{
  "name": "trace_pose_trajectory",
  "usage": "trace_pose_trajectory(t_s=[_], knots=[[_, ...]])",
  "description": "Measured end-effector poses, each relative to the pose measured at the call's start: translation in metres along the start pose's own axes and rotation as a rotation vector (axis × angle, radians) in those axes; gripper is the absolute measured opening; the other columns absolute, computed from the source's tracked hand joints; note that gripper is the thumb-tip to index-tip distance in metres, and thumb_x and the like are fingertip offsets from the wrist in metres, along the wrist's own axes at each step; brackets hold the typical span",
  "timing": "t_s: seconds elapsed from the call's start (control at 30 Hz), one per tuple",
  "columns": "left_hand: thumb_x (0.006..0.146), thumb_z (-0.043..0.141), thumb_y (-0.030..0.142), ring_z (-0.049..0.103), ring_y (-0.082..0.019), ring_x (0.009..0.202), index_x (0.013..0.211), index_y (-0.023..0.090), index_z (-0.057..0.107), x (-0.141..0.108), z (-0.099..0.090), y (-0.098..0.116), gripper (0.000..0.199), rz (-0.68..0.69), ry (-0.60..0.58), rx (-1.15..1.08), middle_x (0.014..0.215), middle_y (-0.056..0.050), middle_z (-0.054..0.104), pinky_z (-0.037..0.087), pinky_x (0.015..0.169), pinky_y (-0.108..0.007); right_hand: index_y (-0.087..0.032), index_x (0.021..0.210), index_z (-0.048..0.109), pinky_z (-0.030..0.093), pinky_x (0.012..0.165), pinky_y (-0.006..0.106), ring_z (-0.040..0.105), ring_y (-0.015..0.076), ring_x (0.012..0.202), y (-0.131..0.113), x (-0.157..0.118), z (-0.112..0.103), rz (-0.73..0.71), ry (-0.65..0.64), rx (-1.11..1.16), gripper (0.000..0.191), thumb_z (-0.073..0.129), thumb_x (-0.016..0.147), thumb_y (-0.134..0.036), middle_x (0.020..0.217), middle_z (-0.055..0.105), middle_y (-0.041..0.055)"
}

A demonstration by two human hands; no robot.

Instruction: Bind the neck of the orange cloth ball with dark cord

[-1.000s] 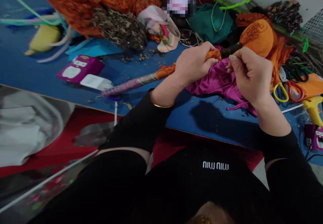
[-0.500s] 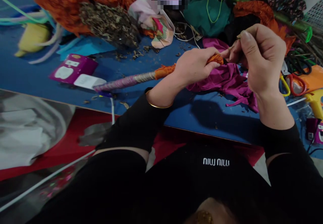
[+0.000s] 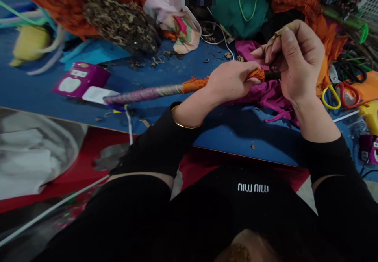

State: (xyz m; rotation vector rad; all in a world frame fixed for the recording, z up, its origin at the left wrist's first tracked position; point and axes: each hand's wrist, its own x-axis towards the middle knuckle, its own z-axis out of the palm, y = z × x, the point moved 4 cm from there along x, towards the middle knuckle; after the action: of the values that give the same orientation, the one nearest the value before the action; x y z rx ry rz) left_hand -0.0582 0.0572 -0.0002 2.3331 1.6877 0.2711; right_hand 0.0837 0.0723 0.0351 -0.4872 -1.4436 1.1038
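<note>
My left hand (image 3: 230, 77) is closed around a wrapped stick (image 3: 144, 93), which lies slanted above the blue table. Purple, silver and orange bands wind around the stick, and its bare dark end sticks out past my fingers. At that end, my right hand (image 3: 302, 59) is raised with thumb and forefinger pinched on a thin brown strip (image 3: 276, 35). Part of the strip is hidden by the fingers. Beneath both hands lies a crumpled magenta cloth (image 3: 274, 100).
Yellow- and red-handled scissors (image 3: 331, 96) lie at the right, near a yellow glue gun (image 3: 369, 114). At the left stands a purple box (image 3: 81, 79). Behind are a heap of dried brown plant bits (image 3: 121, 26), orange fabric (image 3: 65, 2) and a green cloth (image 3: 240, 10).
My right hand has moved slightly left and up, and the stick's dark end shows more clearly. My left hand keeps its grip on the stick.
</note>
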Motion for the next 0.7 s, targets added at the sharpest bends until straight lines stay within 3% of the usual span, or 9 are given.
trace_pose_trajectory(t_s=[0.13,0.3,0.47,0.57,0.7], knots=[[0.107,0.051,0.037,0.075,-0.038,0.124,0.142,0.019,0.07,-0.006,-0.003,0.012,0.044,0.049,-0.01,0.051,0.132,-0.014,0.079,0.057,0.099,-0.044,-0.031,0.078,0.059,0.06,0.071,0.034,0.069,0.0176,0.071,0.012,0.006,-0.007,0.12,0.078,0.029,0.034,0.077,0.097,-0.053,0.071,0.06,-0.0031],[0.107,0.043,0.033,0.074,-0.041,0.124,0.148,0.015,0.065,-0.012,-0.003,0.019,0.049,0.084,-0.015,0.158,0.134,-0.019,0.076,0.058,0.099,-0.047,-0.028,0.078,0.057,0.059,0.071,0.03,0.072,0.0136,0.073,0.025,0.008,-0.013,0.2,0.156,0.1,0.045,0.077,0.095,-0.065,0.073,0.061,-0.0047],[0.11,0.043,0.036,0.075,-0.034,0.12,0.157,0.022,0.057,-0.013,0.0,0.021,0.051,0.124,0.031,0.187,0.138,-0.015,0.075,0.057,0.098,-0.041,-0.031,0.074,0.056,0.062,0.073,0.031,0.075,0.0168,0.079,0.032,0.009,-0.018,0.271,0.191,0.067,0.051,0.084,0.085,-0.071,0.073,0.067,-0.0046],[0.112,0.041,0.038,0.075,-0.035,0.121,0.164,0.026,0.051,-0.012,0.002,0.022,0.054,0.096,0.023,0.199,0.138,-0.014,0.076,0.056,0.096,-0.041,-0.03,0.075,0.05,0.064,0.076,0.032,0.078,0.0181,0.086,0.038,0.014,-0.024,0.268,0.194,0.004,0.061,0.082,0.077,-0.083,0.073,0.065,-0.0039],[0.113,0.038,0.034,0.076,-0.035,0.118,0.16,0.028,0.057,-0.011,0.001,0.023,0.051,0.091,0.03,0.172,0.134,-0.014,0.076,0.056,0.093,-0.043,-0.032,0.076,0.048,0.066,0.077,0.036,0.079,0.0214,0.092,0.044,0.017,-0.029,0.266,0.178,-0.028,0.067,0.081,0.069,-0.09,0.072,0.062,-0.0041]])
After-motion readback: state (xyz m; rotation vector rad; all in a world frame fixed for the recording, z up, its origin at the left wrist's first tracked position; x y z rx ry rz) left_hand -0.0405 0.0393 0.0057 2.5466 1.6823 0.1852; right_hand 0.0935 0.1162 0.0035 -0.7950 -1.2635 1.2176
